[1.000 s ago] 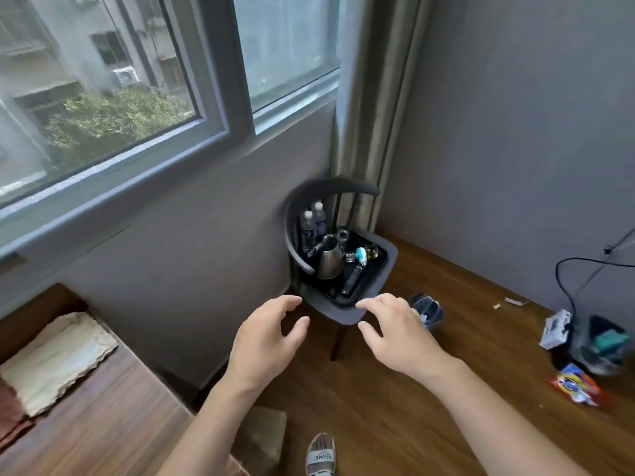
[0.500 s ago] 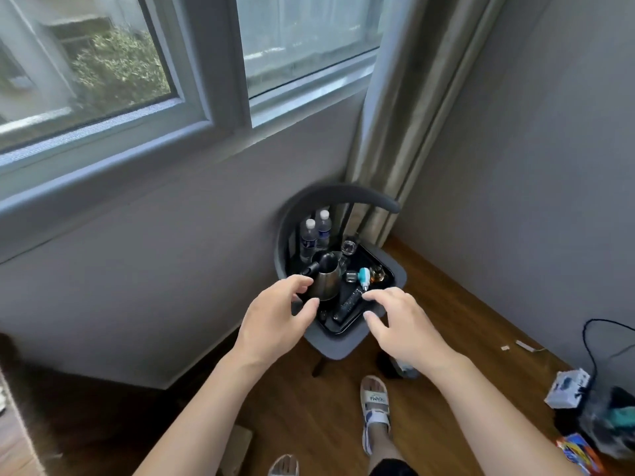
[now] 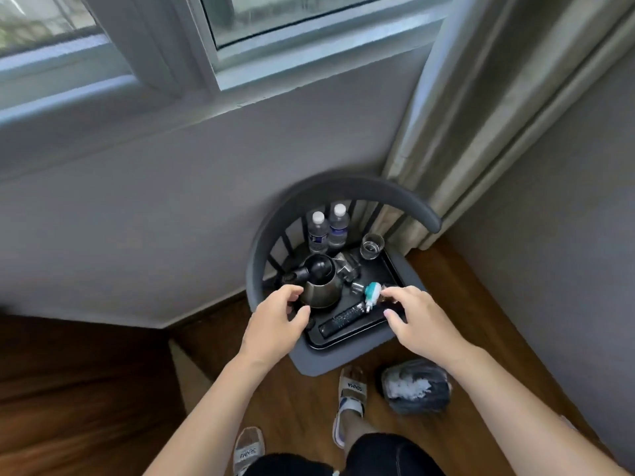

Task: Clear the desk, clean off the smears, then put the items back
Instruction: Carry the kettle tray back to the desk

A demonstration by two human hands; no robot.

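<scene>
Both hands, left [image 3: 275, 324] and right [image 3: 421, 319], reach with loosely spread fingers, gripping nothing, over the side edges of a black tray [image 3: 347, 338] on a chair [image 3: 343, 194] wedged in the wall corner. Tray carries kettle [image 3: 319, 286], bottles [image 3: 328, 228], remote [image 3: 342, 319]. Sandals [image 3: 354, 386] read "SENMA".

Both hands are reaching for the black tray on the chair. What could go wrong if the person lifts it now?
The tray is crowded. If it tilts, the two upright water bottles and the glass at its far side could topple. The kettle sits near the left hand, so that side may feel heavier. The right hand is beside a small teal-capped item, which it might knock.
</scene>
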